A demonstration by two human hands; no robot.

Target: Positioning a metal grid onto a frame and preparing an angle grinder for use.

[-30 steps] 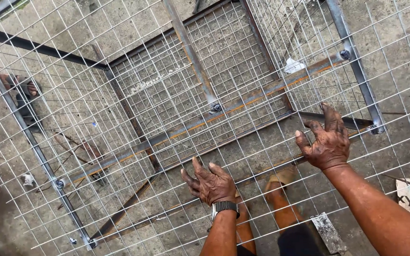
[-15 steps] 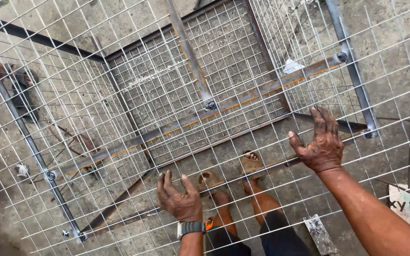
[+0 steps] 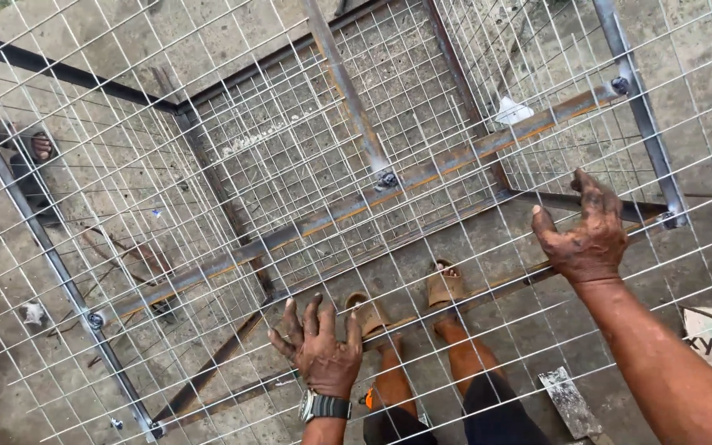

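Flat, even daylight falls from above, with no hard shadows on the concrete floor and no glare. The wire mesh stays crisp at centre; its lines bow toward the edges (wide-lens distortion). The left hand looks slightly soft.
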